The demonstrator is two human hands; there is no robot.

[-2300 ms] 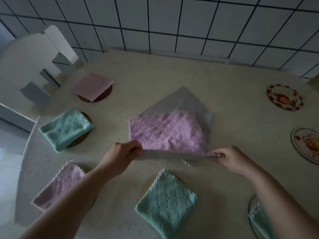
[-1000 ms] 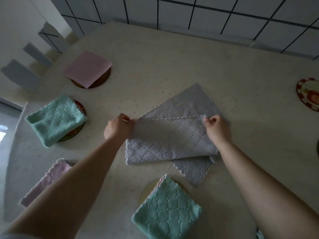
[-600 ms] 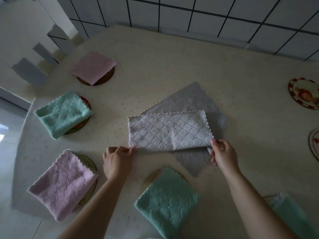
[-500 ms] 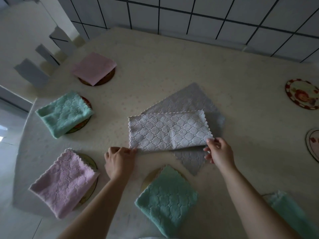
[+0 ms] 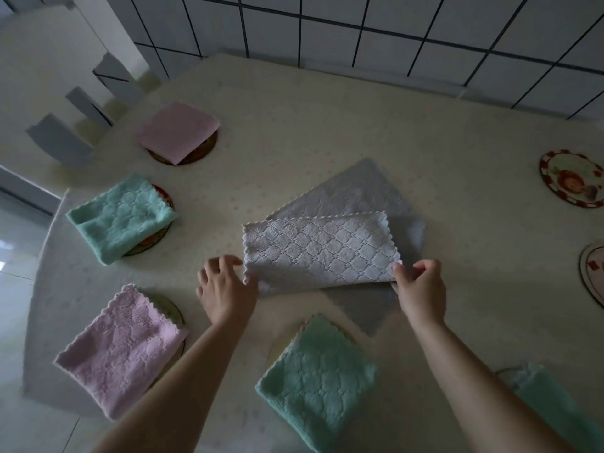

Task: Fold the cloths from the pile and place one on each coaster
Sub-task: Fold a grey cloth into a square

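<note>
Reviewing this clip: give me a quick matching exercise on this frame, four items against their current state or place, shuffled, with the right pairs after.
Items
1. grey cloth
2. smooth pink cloth
3. red-rimmed coaster
4. right hand

States
A. bare, no cloth on it, at the table's right side
B. pinches the near right corner of the folded cloth
C. folded once, lying on a flat grey cloth mid-table
D. folded, resting on a brown coaster at the far left

Pairs: 1-C, 2-D, 3-A, 4-B
</note>
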